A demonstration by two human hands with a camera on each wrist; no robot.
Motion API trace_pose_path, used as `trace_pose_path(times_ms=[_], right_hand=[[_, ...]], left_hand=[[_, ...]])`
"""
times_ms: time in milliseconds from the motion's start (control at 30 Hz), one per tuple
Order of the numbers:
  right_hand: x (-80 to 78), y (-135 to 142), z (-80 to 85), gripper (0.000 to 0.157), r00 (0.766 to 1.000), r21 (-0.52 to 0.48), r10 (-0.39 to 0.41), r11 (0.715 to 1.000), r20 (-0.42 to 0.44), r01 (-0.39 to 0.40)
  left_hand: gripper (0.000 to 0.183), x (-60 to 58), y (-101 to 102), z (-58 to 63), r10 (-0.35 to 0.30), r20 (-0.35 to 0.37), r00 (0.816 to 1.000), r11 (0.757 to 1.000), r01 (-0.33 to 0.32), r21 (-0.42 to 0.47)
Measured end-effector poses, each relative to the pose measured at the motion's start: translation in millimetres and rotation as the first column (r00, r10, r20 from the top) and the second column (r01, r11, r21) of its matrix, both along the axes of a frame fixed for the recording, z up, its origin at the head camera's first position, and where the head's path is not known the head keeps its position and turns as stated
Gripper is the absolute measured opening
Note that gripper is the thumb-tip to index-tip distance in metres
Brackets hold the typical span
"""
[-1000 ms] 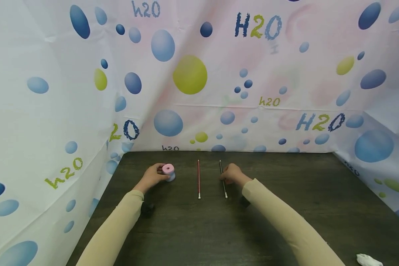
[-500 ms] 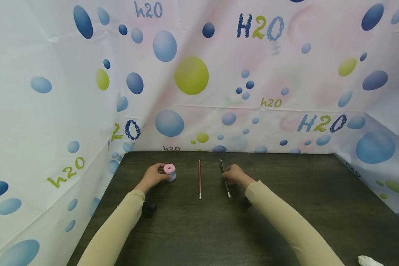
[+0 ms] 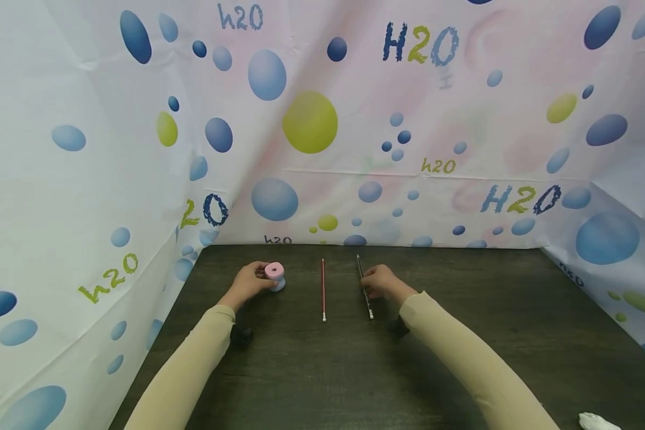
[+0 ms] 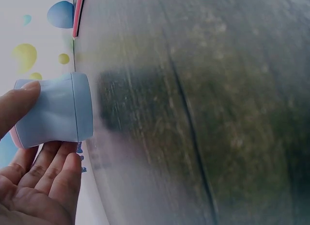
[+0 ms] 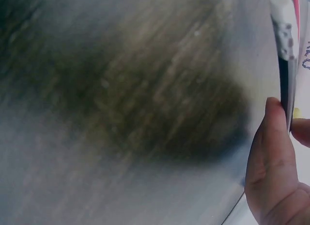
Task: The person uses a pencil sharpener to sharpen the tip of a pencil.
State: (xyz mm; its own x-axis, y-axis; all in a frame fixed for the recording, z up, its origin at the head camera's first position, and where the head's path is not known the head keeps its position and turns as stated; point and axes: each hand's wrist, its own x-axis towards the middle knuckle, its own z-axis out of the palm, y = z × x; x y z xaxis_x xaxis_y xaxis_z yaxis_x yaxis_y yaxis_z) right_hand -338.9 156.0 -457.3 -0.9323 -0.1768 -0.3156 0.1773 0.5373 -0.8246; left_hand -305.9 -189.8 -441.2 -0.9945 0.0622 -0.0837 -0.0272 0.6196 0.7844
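On the left of the head view, my left hand (image 3: pixel 245 284) holds a small pencil sharpener (image 3: pixel 275 272) between thumb and fingers. Its top is pink with a dark hole, and its body (image 4: pixel 53 111) is light blue. My right hand (image 3: pixel 383 283) pinches a black pencil (image 3: pixel 368 306) near its middle, with the white eraser end (image 5: pixel 285 26) towards me and the tip pointing away. Fingers cover part of the pencil's shaft. Between the hands a red pencil (image 3: pixel 323 292) lies on the table, its white eraser end nearer me.
A dark wooden table (image 3: pixel 322 370) spreads below both hands. White sheeting (image 3: pixel 435 119) with blue and green dots stands behind it and along both sides. Some crumpled white material (image 3: pixel 596 421) lies at the lower right.
The right hand now has the black pencil pinched and shifted slightly right, seemingly raised a little. The left hand's grip on the sharpener looks unchanged. The red pencil stays put.
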Motion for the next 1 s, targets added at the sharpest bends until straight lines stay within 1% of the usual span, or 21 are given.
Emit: trace_pose_path(times_ms=[33, 67, 200, 333, 500, 633, 800, 1000], right_hand=[[3.0, -1, 3.9, 0.043, 1.0, -0.002, -0.002, 1.0, -0.001, 0.002], [12.1, -5, 15.4, 0.043, 1.0, 0.022, -0.022, 1.0, 0.01, 0.021], [22.1, -8, 26.5, 0.044, 1.0, 0.023, -0.013, 1.0, -0.006, 0.013], [25.4, -7, 31.0, 0.045, 1.0, -0.001, -0.008, 1.0, 0.004, 0.008], [22.2, -1, 29.4, 0.045, 1.0, -0.017, -0.021, 1.0, 0.011, 0.021], [23.3, 3, 30.4, 0.045, 1.0, -0.015, -0.02, 1.0, 0.006, 0.021], [27.1, 9, 35.8, 0.046, 1.0, -0.008, 0.007, 1.0, -0.006, -0.007], [29.1, 14, 43.8, 0.05, 1.0, -0.037, 0.017, 0.999, -0.001, -0.017]], left_hand=[[0.058, 0.1, 0, 0.5, 0.002, 0.002, 1.0, 1.0, -0.002, 0.002], [0.058, 0.2, 0, 1.0, 0.004, 0.003, 1.0, 1.0, -0.004, 0.002], [0.058, 1.3, -1, 3.0, 0.006, 0.0, 1.0, 1.0, -0.006, -0.003], [0.059, 2.7, -2, 5.7, 0.004, -0.01, 1.0, 1.0, -0.004, 0.002], [0.059, 3.1, -1, 10.8, 0.002, -0.014, 1.0, 1.0, -0.002, 0.008], [0.06, 3.0, -2, 16.1, 0.0, -0.032, 0.999, 1.0, 0.001, 0.011], [0.06, 3.9, -4, 23.6, 0.006, -0.05, 0.999, 1.0, -0.006, 0.016], [0.061, 6.3, -6, 30.6, 0.015, -0.063, 0.998, 1.0, -0.014, 0.02]])
